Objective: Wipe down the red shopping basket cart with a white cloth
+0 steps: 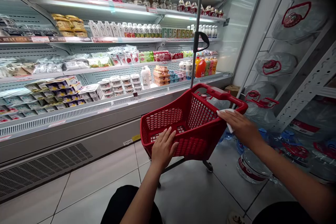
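A red plastic shopping basket on wheels (pixel 168 120) stands on the tiled floor in front of me, with a dark pole handle (pixel 197 24) rising from its far side. My left hand (pixel 163 147) lies on the basket's near rim, fingers stretched out and resting on the plastic. My right hand (pixel 237 123) presses flat on the basket's right rim with a white cloth or wipe (pixel 229 126) under its fingers. The basket's inside looks bare through the mesh.
An open refrigerated display (pixel 78 112) runs along the left, its shelves filled with yoghurt cups, milk bottles, juice and packaged food. Large water jugs (pixel 252 168) lie on the floor and on a white metal rack (pixel 309 80) to the right. Grey floor tiles (pixel 99 178) spread before the chiller.
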Tool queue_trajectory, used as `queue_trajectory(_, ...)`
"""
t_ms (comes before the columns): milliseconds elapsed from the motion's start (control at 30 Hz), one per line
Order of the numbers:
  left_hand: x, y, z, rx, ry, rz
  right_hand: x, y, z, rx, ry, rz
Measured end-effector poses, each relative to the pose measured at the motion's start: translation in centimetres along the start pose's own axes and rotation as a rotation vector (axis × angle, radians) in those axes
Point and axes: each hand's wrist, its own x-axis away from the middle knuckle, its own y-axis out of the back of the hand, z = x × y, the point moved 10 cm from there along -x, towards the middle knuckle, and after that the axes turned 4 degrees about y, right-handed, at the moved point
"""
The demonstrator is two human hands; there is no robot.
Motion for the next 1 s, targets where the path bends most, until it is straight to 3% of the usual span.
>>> queue_trajectory(100,0.0,0.0,0.0,0.005,-0.009,0.01,0.8,-0.2,-1.9,0.0,0.001,0.054)
queue_trajectory(267,0.0,-0.1,-0.2,0.006,-0.007,0.02,2.1,1.2,-6.8,0.049,-0.153,0.02)
queue_trajectory(367,0.0,-0.1,-0.2,0.001,0.005,0.012,2.0,1.1,-5.3,0.043,-0.154,0.031)
queue_trajectory(500,0.0,-0.2,-0.2,-0.014,0.011,0.007,1.1,-0.3,0.7,-0.047,0.028,0.071)
queue_trajectory(567,0.0,-0.3,-0.3,-0.022,0.001,0.009,1.0,-0.8,1.8,-0.085,0.074,0.094)
queue_trajectory(633,0.1,-0.3,-0.3,-0.031,-0.018,0.008,1.3,-0.7,0.6,-0.094,0.056,0.091)
queue_trajectory(833,0.8,0.1,0.9,-0.086,0.029,-0.007,2.5,0.5,-7.3,-0.022,-0.144,0.002)
queue_trajectory(900,1.0,0.2,1.1,-0.091,0.047,-0.005,2.2,-0.1,-6.8,-0.029,-0.178,-0.009)
queue_trajectory(1000,1.1,0.3,1.0,-0.094,0.053,-0.004,1.0,-1.6,-1.2,-0.065,-0.099,0.004)
